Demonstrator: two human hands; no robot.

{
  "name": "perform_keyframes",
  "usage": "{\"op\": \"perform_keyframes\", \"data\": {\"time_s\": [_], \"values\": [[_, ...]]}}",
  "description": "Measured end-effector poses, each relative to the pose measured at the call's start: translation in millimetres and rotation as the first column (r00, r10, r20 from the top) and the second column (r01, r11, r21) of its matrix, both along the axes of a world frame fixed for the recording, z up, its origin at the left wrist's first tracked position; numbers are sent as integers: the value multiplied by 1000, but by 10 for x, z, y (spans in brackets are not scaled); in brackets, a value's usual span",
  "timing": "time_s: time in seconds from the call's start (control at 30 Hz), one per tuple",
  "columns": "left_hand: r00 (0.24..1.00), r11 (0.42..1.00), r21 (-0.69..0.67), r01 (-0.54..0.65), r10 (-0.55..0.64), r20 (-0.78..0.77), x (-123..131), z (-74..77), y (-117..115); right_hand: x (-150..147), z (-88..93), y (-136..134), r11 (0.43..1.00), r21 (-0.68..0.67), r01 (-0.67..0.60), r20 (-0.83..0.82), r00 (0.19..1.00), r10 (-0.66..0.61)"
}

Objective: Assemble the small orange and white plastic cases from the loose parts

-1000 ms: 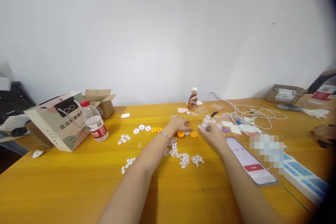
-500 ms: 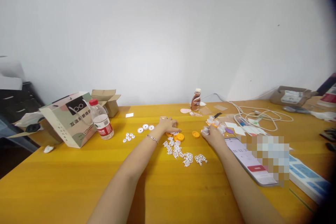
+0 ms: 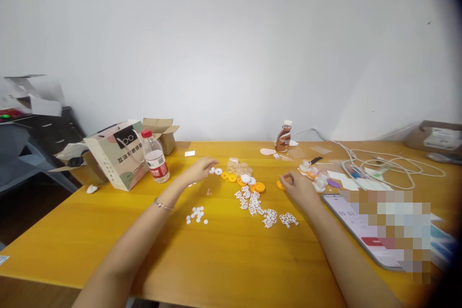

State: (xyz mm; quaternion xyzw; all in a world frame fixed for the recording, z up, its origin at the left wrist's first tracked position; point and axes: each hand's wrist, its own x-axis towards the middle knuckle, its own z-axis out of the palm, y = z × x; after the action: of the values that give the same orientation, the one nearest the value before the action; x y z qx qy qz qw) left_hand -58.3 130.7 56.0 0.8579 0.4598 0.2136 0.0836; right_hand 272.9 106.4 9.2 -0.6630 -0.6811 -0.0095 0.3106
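My left hand [image 3: 199, 170] reaches over the white ring discs [image 3: 218, 172] left of centre, its fingers stretched out. One disc lies right at its fingertips; whether it touches that disc I cannot tell. My right hand [image 3: 299, 188] has thumb and fingers closed about a small orange disc [image 3: 280, 185] on the table. Between the hands lie orange discs [image 3: 232, 178], clear round cups [image 3: 242, 169], a white wheel-like disc [image 3: 246, 178] and an orange wheel [image 3: 259, 186]. Flat white cut-out pieces [image 3: 255, 203] are heaped nearer me. Small white round pieces [image 3: 197, 214] lie right of my left forearm.
A water bottle [image 3: 156, 161], paper bag [image 3: 117, 154] and open carton [image 3: 162, 134] stand at left. A brown drink bottle [image 3: 283, 137] is at the back. At right are clear cups with orange parts [image 3: 319, 182], a phone [image 3: 357, 226] and white cables [image 3: 357, 154].
My left hand has moved left from the orange and clear pieces to the white discs. My right hand has left the clear cups for the orange disc. The view has shifted left.
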Motion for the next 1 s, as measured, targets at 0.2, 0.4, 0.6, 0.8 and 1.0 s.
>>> {"op": "perform_keyframes", "data": {"time_s": [0.2,0.4,0.6,0.8,1.0], "values": [[969,978,-30,-205,199,-149,-689,-340,-259,-220,-56,-48,989,-102,-110,14,994,112],[941,954,1,-301,297,-162,-695,-536,-241,-277,-113,-45,969,-131,-208,-35,978,205],[968,968,71,-240,244,-64,-398,-381,-444,-316,-117,-39,954,-128,-271,-76,962,263],[979,977,-77,198,-201,-32,308,-516,-935,-388,-103,-75,932,-135,-336,-116,940,322],[995,996,14,91,-92,25,301,-514,-847,-385,-104,-72,932,-117,-343,-114,937,330]]}}
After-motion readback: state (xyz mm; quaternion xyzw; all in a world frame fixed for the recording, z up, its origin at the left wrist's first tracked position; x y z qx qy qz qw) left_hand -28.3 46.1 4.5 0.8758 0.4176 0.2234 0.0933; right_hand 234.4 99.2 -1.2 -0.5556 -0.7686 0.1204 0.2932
